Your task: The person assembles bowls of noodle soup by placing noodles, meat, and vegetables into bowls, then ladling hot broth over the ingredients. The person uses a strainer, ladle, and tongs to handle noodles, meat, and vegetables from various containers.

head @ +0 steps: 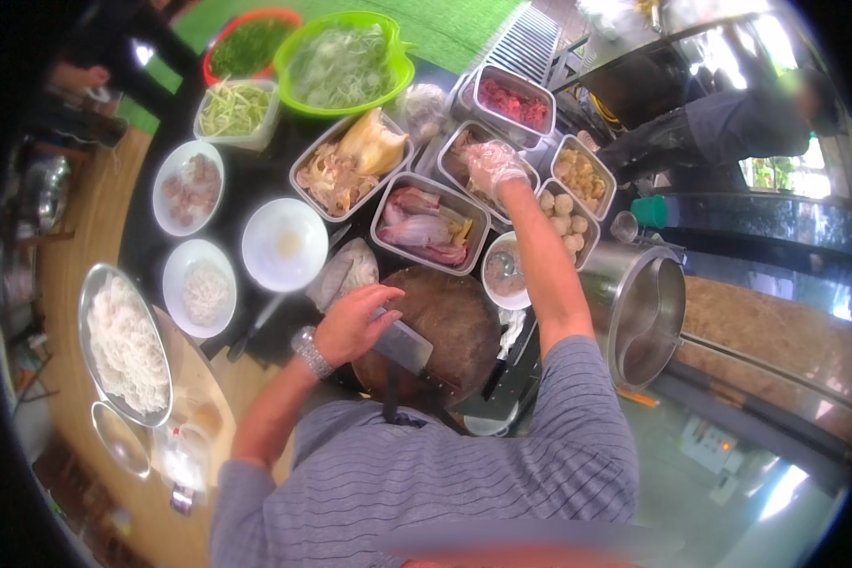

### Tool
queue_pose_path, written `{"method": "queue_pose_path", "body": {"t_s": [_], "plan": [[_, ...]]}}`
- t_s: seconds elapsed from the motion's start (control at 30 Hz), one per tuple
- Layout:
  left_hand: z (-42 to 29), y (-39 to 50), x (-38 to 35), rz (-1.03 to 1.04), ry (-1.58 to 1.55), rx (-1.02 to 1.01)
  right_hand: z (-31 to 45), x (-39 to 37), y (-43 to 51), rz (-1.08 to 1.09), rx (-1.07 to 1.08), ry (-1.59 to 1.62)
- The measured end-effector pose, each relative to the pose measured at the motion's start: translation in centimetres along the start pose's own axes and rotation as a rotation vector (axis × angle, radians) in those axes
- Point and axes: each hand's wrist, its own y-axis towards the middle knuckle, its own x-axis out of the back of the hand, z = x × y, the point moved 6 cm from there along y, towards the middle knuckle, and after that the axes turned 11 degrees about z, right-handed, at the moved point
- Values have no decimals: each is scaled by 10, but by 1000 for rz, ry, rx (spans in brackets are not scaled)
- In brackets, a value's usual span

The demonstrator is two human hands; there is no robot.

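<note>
Bare, with a metal watch on the wrist, my left hand point(355, 323) is over the near-left edge of a round wooden chopping board point(444, 326). Its thumb and fingers are apart. A cleaver blade point(406, 346) extends from beneath it across the board; the handle is hidden. My right hand point(493, 165), in a clear plastic glove, reaches into a metal tray of sliced meat point(460, 145). Its fingertips are hidden, so I cannot tell whether they grip anything. Beside that tray are a container of meatballs point(568, 224) and one of large meat pieces point(426, 227).
White bowls point(285, 245) and a tray of pale noodles point(128, 344) stand left. A green basin point(344, 64) holds sliced onions at the back. Right of my arm is a steel pot with a divider point(646, 319). Another person point(731, 124) is at far right.
</note>
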Motion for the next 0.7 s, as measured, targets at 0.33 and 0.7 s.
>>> {"method": "queue_pose_path", "body": {"t_s": [0.33,0.7], "plan": [[0,16,21,-229,-92,11,-6,68,-47,-531,54,19],[-22,-32,90,-887,62,-143,257,90,-125,-349,857,-42]]}}
